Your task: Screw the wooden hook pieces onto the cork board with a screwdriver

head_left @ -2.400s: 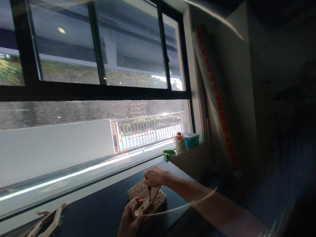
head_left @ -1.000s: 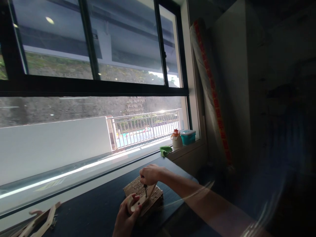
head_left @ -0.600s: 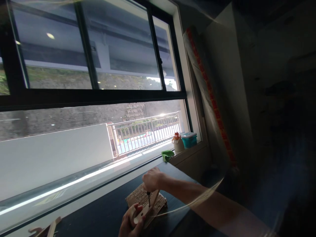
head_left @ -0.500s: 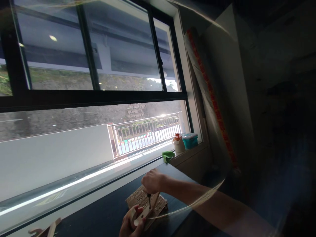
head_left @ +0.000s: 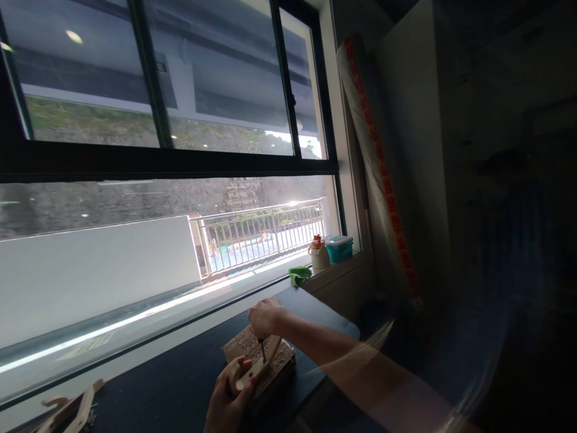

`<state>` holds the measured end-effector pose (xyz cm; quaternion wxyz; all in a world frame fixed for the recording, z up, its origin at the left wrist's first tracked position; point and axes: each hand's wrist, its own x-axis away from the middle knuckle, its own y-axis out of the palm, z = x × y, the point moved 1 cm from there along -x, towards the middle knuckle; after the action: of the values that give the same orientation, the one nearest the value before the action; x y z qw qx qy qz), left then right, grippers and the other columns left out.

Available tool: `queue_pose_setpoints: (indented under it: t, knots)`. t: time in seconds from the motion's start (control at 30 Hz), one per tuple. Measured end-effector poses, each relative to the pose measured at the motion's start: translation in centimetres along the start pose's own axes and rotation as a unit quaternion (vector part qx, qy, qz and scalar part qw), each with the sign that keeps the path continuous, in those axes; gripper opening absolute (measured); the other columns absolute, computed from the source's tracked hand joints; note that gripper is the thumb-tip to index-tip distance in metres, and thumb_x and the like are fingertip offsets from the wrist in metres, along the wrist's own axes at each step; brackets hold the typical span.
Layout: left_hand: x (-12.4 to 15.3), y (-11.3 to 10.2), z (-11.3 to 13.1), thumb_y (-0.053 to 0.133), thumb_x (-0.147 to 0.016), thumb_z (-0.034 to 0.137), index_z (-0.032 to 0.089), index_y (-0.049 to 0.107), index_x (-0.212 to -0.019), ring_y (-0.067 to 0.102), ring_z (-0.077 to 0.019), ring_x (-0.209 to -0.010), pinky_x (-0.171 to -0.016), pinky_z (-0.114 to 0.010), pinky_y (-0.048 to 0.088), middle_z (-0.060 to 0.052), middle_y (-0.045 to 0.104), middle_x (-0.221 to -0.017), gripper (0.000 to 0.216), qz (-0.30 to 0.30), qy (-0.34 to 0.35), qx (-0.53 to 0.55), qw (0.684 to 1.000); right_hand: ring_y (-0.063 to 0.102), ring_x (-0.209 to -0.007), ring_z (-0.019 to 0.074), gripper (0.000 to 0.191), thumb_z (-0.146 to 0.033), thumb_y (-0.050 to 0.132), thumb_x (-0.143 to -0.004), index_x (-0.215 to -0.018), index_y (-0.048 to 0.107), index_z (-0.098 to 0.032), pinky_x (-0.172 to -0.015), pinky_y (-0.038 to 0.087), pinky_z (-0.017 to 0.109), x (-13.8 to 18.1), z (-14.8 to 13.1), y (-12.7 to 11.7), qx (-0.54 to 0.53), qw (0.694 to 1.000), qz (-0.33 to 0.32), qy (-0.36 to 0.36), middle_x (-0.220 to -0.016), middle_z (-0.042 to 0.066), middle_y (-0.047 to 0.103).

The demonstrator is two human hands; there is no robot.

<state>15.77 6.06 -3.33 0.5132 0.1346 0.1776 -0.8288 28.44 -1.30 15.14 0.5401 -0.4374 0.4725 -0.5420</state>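
Observation:
My right hand (head_left: 267, 317) is closed in a fist on top of what looks like a screwdriver (head_left: 263, 352); its handle is hidden in the palm. The thin dark shaft points down onto a pale wooden piece (head_left: 247, 377) with a rounded end and a dark hole. My left hand (head_left: 225, 394) grips the rounded end, thumb and fingers on either side. Under the piece lies a thick brown block (head_left: 237, 345) with a rough, pitted top. The tip of the shaft is too small to make out.
The dark table (head_left: 171, 379) runs along the window. More wooden parts (head_left: 79, 412) lie at its left end. A green cloth (head_left: 299, 275), a cream bottle (head_left: 319, 255) and a teal box (head_left: 339, 249) stand on the sill. A wrapped roll (head_left: 377, 156) leans in the corner.
The camera view has shifted a little, so everything sits slightly higher and further left. Both hands keep their grips, and the shaft still stands on the wooden piece.

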Motion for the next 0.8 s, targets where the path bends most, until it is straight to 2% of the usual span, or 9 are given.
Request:
queue_pose_setpoints:
  t: [0.13, 0.33, 0.47, 0.6, 0.8]
  knots:
    - [0.0, 0.1, 0.1, 0.073, -0.057, 0.044, 0.016, 0.057, -0.101, 0.063, -0.0295, -0.1, -0.094, -0.043, 0.045, -0.011, 0.072, -0.097, 0.054, -0.003, 0.014, -0.006, 1.0, 0.063, -0.094, 0.0273, 0.03, -0.026, 0.052, -0.076, -0.099, 0.065, -0.012, -0.071, 0.052, 0.039, 0.3, 0.3, 0.0, -0.008, 1.0, -0.002, 0.002, -0.1, 0.017, 0.067]
    - [0.1, 0.2, 0.5, 0.074, -0.056, 0.042, 0.017, 0.057, -0.098, 0.066, -0.0274, -0.094, -0.085, -0.037, 0.052, -0.01, 0.073, -0.093, 0.052, 0.004, 0.01, 0.014, 1.0, 0.064, -0.089, 0.0239, 0.031, -0.036, 0.049, -0.077, -0.097, 0.065, -0.019, -0.069, 0.052, 0.034, 2.1, 1.0, -1.0, -0.027, 0.997, -0.015, -0.067, -0.098, 0.01, 0.069]
    - [0.1, 0.2, 0.0, 0.073, -0.058, 0.042, 0.016, 0.058, -0.102, 0.065, -0.027, -0.096, -0.088, -0.038, 0.05, -0.01, 0.072, -0.096, 0.053, 0.007, 0.024, 0.003, 1.0, 0.063, -0.093, 0.0228, 0.03, -0.036, 0.048, -0.08, -0.102, 0.062, -0.022, -0.075, 0.049, 0.034, 2.5, 1.1, -1.0, -0.036, 0.995, -0.003, -0.091, -0.1, 0.008, 0.068]
    - [0.1, 0.1, -0.1, 0.073, -0.059, 0.043, 0.016, 0.059, -0.102, 0.064, -0.0279, -0.098, -0.092, -0.04, 0.047, -0.01, 0.072, -0.097, 0.053, 0.009, 0.022, -0.013, 1.0, 0.062, -0.096, 0.0235, 0.031, -0.036, 0.044, -0.083, -0.103, 0.061, -0.02, -0.077, 0.049, 0.035, 2.4, 0.7, -0.5, -0.045, 0.997, 0.013, -0.069, -0.101, 0.01, 0.068]
    - [0.3, 0.1, 1.0, 0.074, -0.055, 0.045, 0.016, 0.061, -0.1, 0.064, -0.0298, -0.1, -0.091, -0.04, 0.048, -0.01, 0.073, -0.095, 0.055, 0.006, 0.005, -0.003, 1.0, 0.063, -0.094, 0.0272, 0.036, -0.033, 0.04, -0.086, -0.103, 0.062, -0.01, -0.07, 0.051, 0.037, 1.4, -0.1, 0.1, -0.05, 0.998, 0.03, 0.011, -0.099, 0.018, 0.067]
